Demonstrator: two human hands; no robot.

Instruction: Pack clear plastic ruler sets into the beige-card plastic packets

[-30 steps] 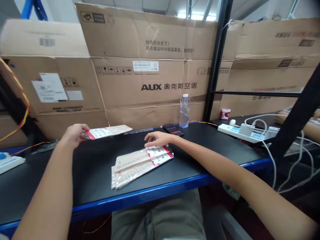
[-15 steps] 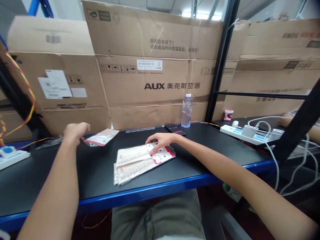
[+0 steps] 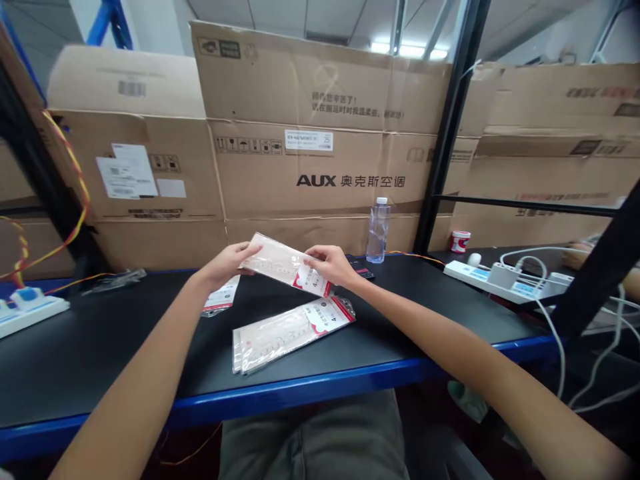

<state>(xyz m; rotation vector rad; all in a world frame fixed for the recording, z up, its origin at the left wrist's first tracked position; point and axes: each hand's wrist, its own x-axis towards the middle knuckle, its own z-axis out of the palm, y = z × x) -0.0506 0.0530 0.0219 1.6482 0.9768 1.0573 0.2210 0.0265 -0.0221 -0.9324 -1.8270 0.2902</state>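
A packaged ruler set (image 3: 281,259) in a clear sleeve with a red-and-white label is held up above the table, tilted down to the right. My left hand (image 3: 227,265) pinches its left end. At the labelled end, my right hand (image 3: 332,264) grips the upper edge. Below them, several more ruler packets (image 3: 280,339) lie in a slightly fanned stack on the black table. Another packet (image 3: 221,296) with a red and white label lies behind my left wrist, partly hidden by it.
A water bottle (image 3: 378,232) stands at the back beside a dark phone (image 3: 361,268). Power strips sit at the right (image 3: 493,279) and left (image 3: 35,307), with loose cables. Cardboard sheets (image 3: 270,193) wall off the back. At the far right, part of another person's arm (image 3: 580,255) shows.
My right hand has lifted one ruler packet off the stack. My left hand has come in from the left and now holds that packet's other end. The view has shifted slightly.
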